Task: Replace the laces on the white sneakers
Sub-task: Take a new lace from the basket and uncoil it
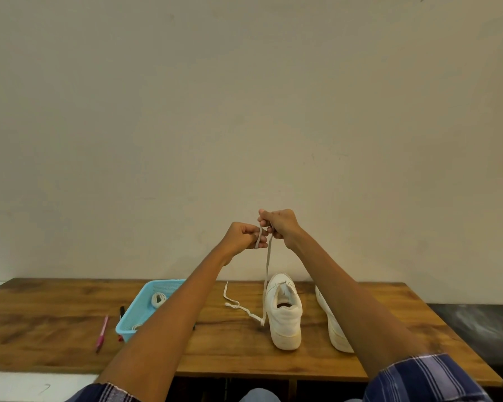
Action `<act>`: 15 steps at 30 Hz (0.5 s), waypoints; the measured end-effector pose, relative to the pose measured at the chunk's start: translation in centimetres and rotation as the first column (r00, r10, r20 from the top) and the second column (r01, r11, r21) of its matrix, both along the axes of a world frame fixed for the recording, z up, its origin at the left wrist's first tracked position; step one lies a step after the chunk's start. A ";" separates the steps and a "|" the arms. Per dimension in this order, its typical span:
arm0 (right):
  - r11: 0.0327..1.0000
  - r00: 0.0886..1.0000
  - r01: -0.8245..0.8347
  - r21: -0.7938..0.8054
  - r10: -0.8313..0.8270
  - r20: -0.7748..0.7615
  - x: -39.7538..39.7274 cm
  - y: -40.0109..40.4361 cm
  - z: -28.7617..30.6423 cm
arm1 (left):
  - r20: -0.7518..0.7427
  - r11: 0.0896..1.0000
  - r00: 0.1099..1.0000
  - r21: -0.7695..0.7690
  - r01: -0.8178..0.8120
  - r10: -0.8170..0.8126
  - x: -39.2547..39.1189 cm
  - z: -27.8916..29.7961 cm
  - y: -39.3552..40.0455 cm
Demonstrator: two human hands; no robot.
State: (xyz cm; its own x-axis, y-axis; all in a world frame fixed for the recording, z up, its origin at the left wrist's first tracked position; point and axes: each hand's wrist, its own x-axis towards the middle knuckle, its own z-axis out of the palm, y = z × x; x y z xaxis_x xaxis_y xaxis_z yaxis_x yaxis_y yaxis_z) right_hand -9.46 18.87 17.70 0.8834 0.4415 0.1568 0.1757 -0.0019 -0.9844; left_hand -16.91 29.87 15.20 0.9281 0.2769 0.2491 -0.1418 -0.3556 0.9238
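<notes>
White lace hangs vertically; my left hand and right hand pinch it above the sneaker, toe pointing far.

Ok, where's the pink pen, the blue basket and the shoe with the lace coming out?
pink pen (102, 333), head view, middle of its barrel
blue basket (127, 320), head view, its left wall
shoe (285, 317), head view, padded heel at the back

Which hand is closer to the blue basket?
Left. The left hand is up above the basket's far right corner; the right hand is further right, above the sneaker. Both hold the lace.
</notes>
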 end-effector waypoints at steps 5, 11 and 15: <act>1.000 1.000 0.028 -0.013 -0.028 0.004 0.4 0.0 -0.2 | 0.008 0.999 1.000 -0.049 -0.009 0.010 0.0 0.1 -0.3; 0.979 0.991 0.030 -0.202 -0.002 0.134 1.2 -0.5 -1.7 | 0.090 0.969 0.996 -0.245 0.028 -0.006 -0.2 0.6 -0.4; 0.958 0.967 -0.203 -0.204 0.229 0.110 0.1 0.3 -2.6 | 0.151 0.902 0.980 -0.428 -0.053 0.129 0.4 1.2 -0.5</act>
State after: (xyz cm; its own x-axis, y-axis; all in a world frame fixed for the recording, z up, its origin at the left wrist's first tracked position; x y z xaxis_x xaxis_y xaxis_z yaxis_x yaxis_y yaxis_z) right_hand -9.41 19.15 15.12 0.7410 0.6524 0.1593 0.3195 -0.1338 -0.9381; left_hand -16.48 29.34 16.43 0.8475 0.4718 0.2431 -0.2967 0.0414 0.9541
